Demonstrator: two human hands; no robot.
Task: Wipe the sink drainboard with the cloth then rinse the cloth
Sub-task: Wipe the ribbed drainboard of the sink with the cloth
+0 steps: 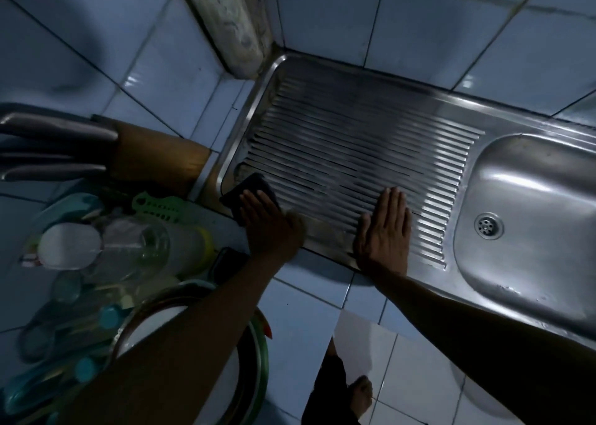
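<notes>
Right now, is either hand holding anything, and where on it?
Nothing gripped. The left hand presses flat on the near part of the dark cloth at the ribbed steel drainboard's left corner; the right hand rests open on the ribs.

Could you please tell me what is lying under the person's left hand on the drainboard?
A dark cloth lies under the left hand, pressed flat on the drainboard's near-left corner. Its far edge shows beyond the fingers; the rest, and the metal beneath, is covered.

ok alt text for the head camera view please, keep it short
Seen from above, a person's left hand presses a dark cloth onto the near left corner of a ribbed steel drainboard, while the right hand rests flat on its front edge. The sink basin lies to the right, and a crowded dish rack sits at the left.
</notes>
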